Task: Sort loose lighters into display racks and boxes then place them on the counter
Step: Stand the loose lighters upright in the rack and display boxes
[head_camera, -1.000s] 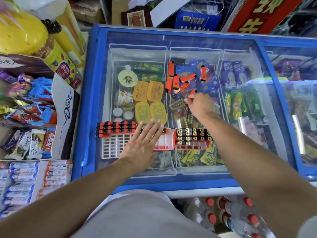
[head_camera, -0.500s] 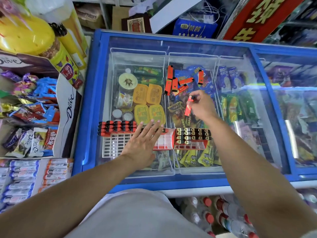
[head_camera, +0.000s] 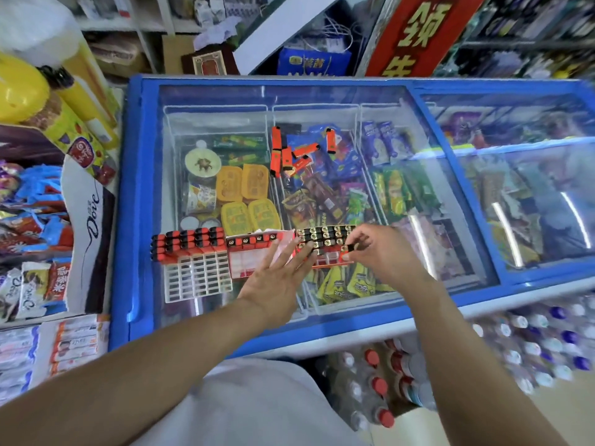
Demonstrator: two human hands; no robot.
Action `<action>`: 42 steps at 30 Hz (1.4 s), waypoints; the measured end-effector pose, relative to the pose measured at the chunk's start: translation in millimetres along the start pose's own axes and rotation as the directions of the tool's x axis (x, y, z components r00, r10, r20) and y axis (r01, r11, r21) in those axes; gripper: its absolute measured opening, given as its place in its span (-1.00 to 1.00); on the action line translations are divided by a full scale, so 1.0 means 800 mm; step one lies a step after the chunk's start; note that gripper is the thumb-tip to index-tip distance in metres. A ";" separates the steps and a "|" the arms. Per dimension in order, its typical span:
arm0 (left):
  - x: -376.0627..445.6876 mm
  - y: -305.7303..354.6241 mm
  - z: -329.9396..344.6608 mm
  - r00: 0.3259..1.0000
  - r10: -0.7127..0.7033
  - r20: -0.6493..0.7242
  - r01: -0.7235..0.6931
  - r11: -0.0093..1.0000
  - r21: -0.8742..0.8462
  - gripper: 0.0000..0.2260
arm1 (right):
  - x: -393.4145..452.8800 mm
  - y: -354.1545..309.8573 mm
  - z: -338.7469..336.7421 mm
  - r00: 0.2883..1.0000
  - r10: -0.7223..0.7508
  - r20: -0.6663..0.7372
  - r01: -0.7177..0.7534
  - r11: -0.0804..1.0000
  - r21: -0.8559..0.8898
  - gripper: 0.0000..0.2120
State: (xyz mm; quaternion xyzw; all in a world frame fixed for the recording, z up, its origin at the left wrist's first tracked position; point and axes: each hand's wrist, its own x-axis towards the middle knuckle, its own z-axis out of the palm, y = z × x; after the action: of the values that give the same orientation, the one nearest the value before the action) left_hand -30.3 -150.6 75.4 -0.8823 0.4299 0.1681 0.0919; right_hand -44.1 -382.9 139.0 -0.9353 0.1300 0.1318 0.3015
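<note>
My right hand (head_camera: 383,252) is pinching a lighter (head_camera: 352,247) over the red rack (head_camera: 325,252); my left hand (head_camera: 277,281) is lying flat, fingers spread, on it.

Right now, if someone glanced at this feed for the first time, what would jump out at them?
First, the two hands over the blue chest freezer: the right hand is pushing a lighter into the red rack near the glass lid's front edge, the left hand lying flat beside it. Next, the loose orange lighters scattered further back on the glass. Left of the hands sits a white rack, only its back rows filled.
</note>
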 end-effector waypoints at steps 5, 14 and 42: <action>0.001 -0.002 -0.019 0.998 -0.015 0.060 0.025 0.986 -0.166 -0.20 | -0.001 0.016 0.050 0.990 -0.027 -0.136 0.031 0.999 0.027 -0.83; 0.002 0.000 -0.016 0.998 -0.020 0.061 0.032 0.978 -0.207 -0.18 | -0.006 0.020 0.075 0.971 -0.042 -0.236 -0.002 0.984 -0.180 -0.80; -0.021 -0.094 0.031 0.946 -0.325 -0.013 0.315 0.927 -0.204 -0.07 | 0.267 -0.111 0.072 0.993 0.084 -0.084 -0.075 0.992 0.106 -0.54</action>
State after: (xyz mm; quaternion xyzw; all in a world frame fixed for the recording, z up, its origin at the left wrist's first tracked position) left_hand 13.7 -84.7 60.2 -0.9490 0.2632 0.1724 0.0191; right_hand 174.0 -314.1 71.2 -0.9176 0.1870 0.0953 0.3375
